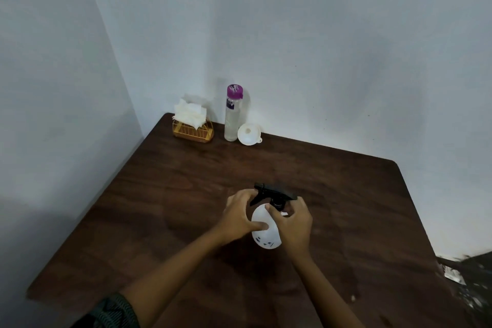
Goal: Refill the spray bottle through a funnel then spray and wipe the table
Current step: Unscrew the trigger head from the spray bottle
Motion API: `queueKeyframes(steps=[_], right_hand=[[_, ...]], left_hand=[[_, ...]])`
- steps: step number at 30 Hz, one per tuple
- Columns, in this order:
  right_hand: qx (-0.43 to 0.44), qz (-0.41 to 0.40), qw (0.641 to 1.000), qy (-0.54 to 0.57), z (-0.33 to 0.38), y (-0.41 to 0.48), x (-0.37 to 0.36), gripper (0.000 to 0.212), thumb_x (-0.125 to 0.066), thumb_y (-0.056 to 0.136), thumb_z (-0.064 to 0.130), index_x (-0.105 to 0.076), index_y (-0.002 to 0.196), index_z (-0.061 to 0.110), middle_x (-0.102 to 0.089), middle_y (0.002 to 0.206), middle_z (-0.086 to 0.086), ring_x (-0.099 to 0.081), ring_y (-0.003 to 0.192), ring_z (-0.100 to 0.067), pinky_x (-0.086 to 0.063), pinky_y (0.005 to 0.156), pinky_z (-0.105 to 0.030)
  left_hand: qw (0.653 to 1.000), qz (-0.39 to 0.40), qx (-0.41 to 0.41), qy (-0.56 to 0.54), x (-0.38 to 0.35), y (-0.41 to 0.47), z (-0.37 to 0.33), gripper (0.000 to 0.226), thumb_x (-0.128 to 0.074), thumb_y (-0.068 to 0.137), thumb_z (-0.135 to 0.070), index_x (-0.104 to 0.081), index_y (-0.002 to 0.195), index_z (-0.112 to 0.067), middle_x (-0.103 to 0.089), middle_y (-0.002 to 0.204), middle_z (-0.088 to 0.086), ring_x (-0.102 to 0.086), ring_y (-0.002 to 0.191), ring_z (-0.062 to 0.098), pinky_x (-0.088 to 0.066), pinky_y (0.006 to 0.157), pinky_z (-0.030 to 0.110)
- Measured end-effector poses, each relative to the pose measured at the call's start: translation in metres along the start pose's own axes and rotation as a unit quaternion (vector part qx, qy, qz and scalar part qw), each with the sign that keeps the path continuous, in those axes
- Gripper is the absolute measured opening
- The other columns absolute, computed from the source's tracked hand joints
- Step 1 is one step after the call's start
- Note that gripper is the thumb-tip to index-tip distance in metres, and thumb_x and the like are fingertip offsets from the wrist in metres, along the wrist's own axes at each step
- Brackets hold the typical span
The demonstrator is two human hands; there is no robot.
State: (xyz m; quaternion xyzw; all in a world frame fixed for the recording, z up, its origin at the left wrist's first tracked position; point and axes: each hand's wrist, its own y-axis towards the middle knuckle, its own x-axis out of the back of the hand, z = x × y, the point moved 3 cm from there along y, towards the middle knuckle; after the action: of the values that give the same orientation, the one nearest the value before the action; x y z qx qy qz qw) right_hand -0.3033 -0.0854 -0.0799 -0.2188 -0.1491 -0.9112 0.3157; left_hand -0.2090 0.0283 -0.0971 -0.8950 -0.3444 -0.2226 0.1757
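Two hands grip spray bottle (266, 231) | brown table (186, 194) (corner, white walls)

1. Spray bottle (266, 231): dark marks near the base of the white body, too blurred to read.
2. Water bottle (232, 114): dark label patch below the purple cap, print illegible.
3. No other text, numbers or signs visible.

The hands are covering much of the spray bottle (266, 234), the left hand (239, 217) wrapping its side and the right hand (294, 224) masking its neck. The dark marks on it are blurring past reading. The picture's bottom edge is cutting off the worktop (186, 208) and both forearms. The lower right corner is smearing into indistinct shapes.
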Motion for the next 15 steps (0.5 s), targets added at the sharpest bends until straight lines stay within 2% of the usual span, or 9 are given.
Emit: queueKeyframes(steps=[3,6,10,12,15], right_hand=[[-0.026,-0.009,0.999,0.017,-0.005,-0.014,-0.002,0.022,-0.078,0.072,0.02,-0.064,0.085,0.011,-0.058,0.085,0.005,-0.058,0.078,-0.009,-0.038,0.059,-0.013],[-0.05,-0.019,0.997,0.047,-0.006,-0.022,0.0,0.027,-0.079,0.071,0.018,-0.06,0.088,0.013,-0.057,0.087,0.005,-0.057,0.079,-0.006,-0.037,0.06,-0.012],[-0.074,-0.016,0.994,0.084,-0.01,-0.023,0.001,0.028,-0.08,0.071,0.018,-0.057,0.086,0.015,-0.062,0.09,-0.004,-0.059,0.081,-0.015,-0.041,0.061,-0.016],[-0.075,-0.012,0.993,0.087,-0.012,-0.021,0.001,0.029,-0.08,0.07,0.019,-0.058,0.087,0.011,-0.063,0.087,-0.004,-0.06,0.08,-0.018,-0.041,0.06,-0.017],[-0.064,-0.007,0.991,0.113,-0.014,-0.019,0.002,0.029,-0.081,0.07,0.018,-0.058,0.086,0.01,-0.064,0.087,-0.009,-0.061,0.081,-0.022,-0.048,0.063,-0.024]], left_hand=[[0.998,-0.028,0.041,-0.035,-0.016,-0.012,0.014,0.077,-0.081,0.07,-0.029,-0.041,0.135,-0.02,-0.039,0.139,-0.002,-0.03,0.131,0.017,-0.034,0.101,0.029],[0.991,-0.018,0.052,-0.118,-0.03,-0.018,0.021,0.071,-0.083,0.068,-0.022,-0.046,0.129,-0.023,-0.047,0.137,0.001,-0.041,0.129,0.018,-0.045,0.101,0.038],[0.992,-0.021,0.021,-0.12,-0.042,-0.02,0.019,0.058,-0.081,0.069,-0.017,-0.051,0.118,-0.025,-0.055,0.129,-0.005,-0.052,0.119,0.015,-0.05,0.095,0.034],[0.996,-0.033,0.007,-0.088,-0.046,-0.022,0.018,0.061,-0.08,0.069,-0.018,-0.048,0.117,-0.037,-0.055,0.129,-0.011,-0.052,0.118,0.012,-0.048,0.096,0.033],[0.995,-0.04,-0.009,-0.094,-0.049,-0.028,0.018,0.065,-0.08,0.068,-0.026,-0.042,0.113,-0.052,-0.049,0.123,-0.025,-0.049,0.113,0.0,-0.045,0.089,0.016]])
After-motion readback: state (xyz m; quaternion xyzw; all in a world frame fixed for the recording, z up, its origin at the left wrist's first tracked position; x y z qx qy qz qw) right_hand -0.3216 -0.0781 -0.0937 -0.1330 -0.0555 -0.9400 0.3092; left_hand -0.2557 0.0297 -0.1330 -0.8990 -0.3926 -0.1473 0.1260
